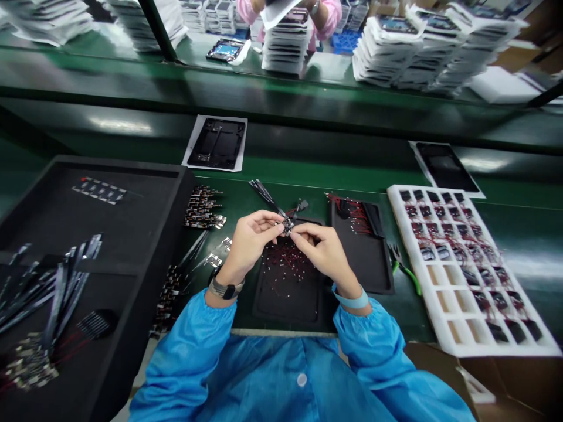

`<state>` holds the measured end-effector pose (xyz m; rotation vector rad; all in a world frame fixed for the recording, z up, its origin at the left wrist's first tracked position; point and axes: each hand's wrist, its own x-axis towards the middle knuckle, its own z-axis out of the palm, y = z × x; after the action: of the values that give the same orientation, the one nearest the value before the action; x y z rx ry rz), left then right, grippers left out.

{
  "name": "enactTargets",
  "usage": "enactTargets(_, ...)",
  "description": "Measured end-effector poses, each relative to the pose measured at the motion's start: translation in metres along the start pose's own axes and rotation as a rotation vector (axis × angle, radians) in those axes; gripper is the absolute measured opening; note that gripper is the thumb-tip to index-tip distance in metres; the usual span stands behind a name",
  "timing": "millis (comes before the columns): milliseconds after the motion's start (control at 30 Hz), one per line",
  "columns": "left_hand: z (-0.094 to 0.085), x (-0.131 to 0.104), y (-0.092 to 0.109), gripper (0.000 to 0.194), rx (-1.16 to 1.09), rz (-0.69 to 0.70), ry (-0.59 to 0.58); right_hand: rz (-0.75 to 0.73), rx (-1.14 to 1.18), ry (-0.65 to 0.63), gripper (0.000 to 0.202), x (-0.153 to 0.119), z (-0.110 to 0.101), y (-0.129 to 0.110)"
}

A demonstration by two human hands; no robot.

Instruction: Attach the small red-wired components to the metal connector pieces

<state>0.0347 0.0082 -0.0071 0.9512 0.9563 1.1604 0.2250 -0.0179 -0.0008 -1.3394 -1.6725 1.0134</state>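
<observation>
Both hands meet above a black tray (288, 299) that holds small parts with red wires. My left hand (255, 237) pinches the left side of a small circuit board (287, 226) between thumb and fingers. My right hand (319, 246) has its thumb and fingertips closed at the board's right side. Dark flat ribbon cables (264, 193) stretch from the board toward the upper left. Just behind the board, a small dark part (301, 205) rests near the tray's far edge.
Left: a large black box (162, 223) with cables, and stacked circuit boards (202, 208). Right: a second black tray (365, 264), green-handled pliers (407, 271) and a white foam tray (407, 234) of wired parts. Beyond the shelf, a person's pink sleeves (328, 14) show beside stacks.
</observation>
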Motion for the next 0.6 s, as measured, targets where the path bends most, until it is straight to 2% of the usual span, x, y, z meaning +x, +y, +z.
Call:
enactTargets(233,-0.002,0.0,0.001,0.019,0.044,-0.006,-0.005,0.003,0.005,-0.005,0.025,0.0,0.001,-0.001)
enactTargets(600,-0.003,0.0,0.003,0.02,0.138,-0.04,-0.07,0.017,-0.012,-0.133,0.027,0.0,-0.011,0.005)
